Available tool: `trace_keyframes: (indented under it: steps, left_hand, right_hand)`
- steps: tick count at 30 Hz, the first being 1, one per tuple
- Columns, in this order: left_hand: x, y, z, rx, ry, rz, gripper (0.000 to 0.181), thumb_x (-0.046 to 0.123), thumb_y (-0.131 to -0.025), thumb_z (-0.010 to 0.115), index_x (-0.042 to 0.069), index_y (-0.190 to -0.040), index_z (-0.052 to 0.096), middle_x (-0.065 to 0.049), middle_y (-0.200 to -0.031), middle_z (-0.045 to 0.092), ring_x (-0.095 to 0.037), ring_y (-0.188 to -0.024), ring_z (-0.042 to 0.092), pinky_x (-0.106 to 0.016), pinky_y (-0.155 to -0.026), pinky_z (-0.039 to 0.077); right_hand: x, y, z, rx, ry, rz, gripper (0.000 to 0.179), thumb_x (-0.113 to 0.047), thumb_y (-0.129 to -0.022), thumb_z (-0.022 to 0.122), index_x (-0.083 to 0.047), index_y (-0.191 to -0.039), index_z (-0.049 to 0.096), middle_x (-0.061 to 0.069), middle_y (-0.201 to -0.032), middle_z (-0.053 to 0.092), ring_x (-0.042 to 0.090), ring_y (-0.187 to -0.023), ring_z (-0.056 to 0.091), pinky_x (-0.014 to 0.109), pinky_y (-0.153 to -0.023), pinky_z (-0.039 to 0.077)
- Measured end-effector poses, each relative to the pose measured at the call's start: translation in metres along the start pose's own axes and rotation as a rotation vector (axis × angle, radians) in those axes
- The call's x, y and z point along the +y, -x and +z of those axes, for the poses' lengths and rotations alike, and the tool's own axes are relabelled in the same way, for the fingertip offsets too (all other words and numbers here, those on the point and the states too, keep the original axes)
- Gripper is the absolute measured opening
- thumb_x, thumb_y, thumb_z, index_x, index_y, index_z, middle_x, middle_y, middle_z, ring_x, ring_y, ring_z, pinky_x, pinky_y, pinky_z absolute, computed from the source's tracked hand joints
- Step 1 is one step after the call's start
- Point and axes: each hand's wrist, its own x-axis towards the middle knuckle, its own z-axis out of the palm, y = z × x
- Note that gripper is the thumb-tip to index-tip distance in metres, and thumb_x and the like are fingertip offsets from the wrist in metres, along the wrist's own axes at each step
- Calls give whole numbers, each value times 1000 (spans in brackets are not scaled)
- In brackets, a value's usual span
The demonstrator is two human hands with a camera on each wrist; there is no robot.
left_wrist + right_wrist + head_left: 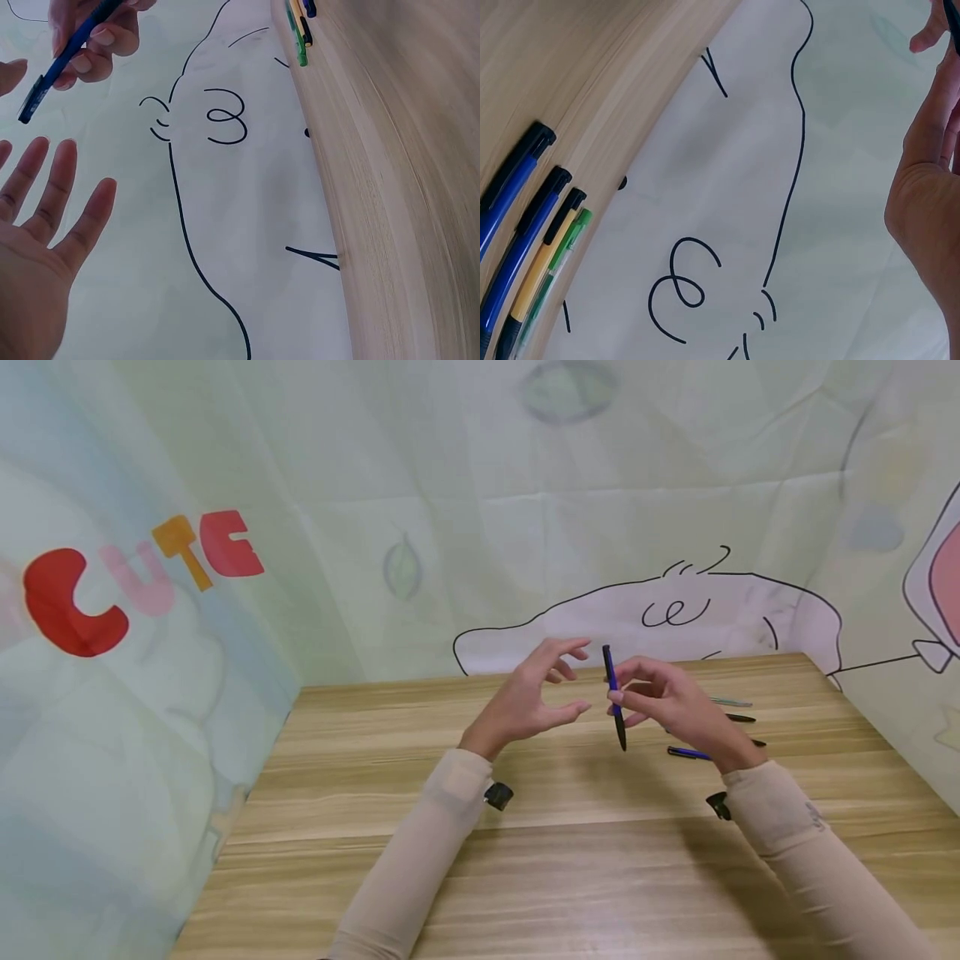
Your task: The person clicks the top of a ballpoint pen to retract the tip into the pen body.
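Note:
My right hand [663,697] pinches a blue pen [613,693] with black ends between thumb and fingers, holding it nearly upright above the table. To its left, my left hand [536,689] is spread with thumb and fingers apart, near the pen but not touching it. The left wrist view shows the same blue pen [71,56] slanting down toward the left hand's spread fingers [90,225]. In the right wrist view the right hand [930,165] sits at the right edge, and only a dark bit of the held pen shows there.
Several pens lie side by side on the wooden table [525,868], partly behind the right hand: two blue pens, one of them this blue pen [517,259], a yellow pen [536,277] and a green pen [562,255]. A printed cloth wall [420,460] stands behind the table.

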Motion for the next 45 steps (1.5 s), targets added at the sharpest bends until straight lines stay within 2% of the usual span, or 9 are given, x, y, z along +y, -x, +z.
trace_keyframes:
  steps: [4,8,13,16,20,23,29,36,45]
  left_hand:
    - [1,-2,3,-1,-4,2,81,16,-85,81,16,-154,38,-7,-135,54,-23,-107,63,-35,-94,56]
    - [0,-3,6,4,11,9,84,16,-85,82,18,-155,36,-6,-136,53,-19,-106,62,-36,-93,56]
    - [1,-5,10,1,25,17,88,17,-85,83,18,-157,33,-7,-137,51,-21,-107,62,-44,-94,57]
    - [2,-7,11,-4,17,23,89,18,-85,83,17,-157,31,-8,-138,50,-20,-107,62,-44,-94,57]
    - [2,-8,14,-7,13,23,90,19,-85,83,17,-158,29,-8,-138,49,-22,-107,62,-45,-94,57]
    - [2,-8,16,-9,10,16,92,20,-85,83,18,-158,28,-8,-140,48,-22,-108,62,-43,-94,57]
    - [3,-7,19,-20,5,-6,97,18,-84,84,18,-160,24,-8,-143,46,-18,-110,60,-34,-94,55]
    - [4,-6,21,-7,-2,-17,97,17,-84,84,19,-160,23,-9,-143,45,-19,-113,59,-39,-97,55]
    - [3,-5,22,-10,15,-28,96,16,-84,84,16,-158,23,-9,-142,46,-19,-113,60,-28,-95,54]
  right_hand:
    - [0,-2,2,4,-7,-1,26,-19,-100,66,-4,-121,60,17,-112,62,30,-98,71,45,-77,63]
    - [0,-3,3,5,-17,-1,26,-19,-100,66,-4,-120,60,17,-112,63,30,-99,71,45,-78,63]
    - [0,-5,6,8,-45,-17,24,-18,-101,65,-4,-120,60,21,-113,62,32,-100,71,46,-77,63]
    - [0,-6,8,4,-59,-28,24,-17,-101,65,-3,-120,60,26,-115,59,31,-100,71,46,-77,63]
    - [0,-7,9,4,-60,-29,24,-18,-101,64,-4,-120,60,25,-116,59,28,-99,71,47,-78,62]
    - [0,-8,10,13,-63,-30,25,-19,-101,65,-4,-121,60,19,-116,61,28,-99,71,46,-78,63]
    - [1,-10,13,24,-97,-52,24,-16,-101,64,-2,-120,60,18,-113,61,27,-92,71,45,-77,63]
    - [1,-10,15,30,-123,-60,24,-17,-101,64,0,-119,59,20,-113,60,25,-91,71,44,-77,63]
    - [0,-9,17,49,-144,-8,23,-19,-100,66,-2,-116,62,18,-114,62,25,-92,70,44,-78,63]
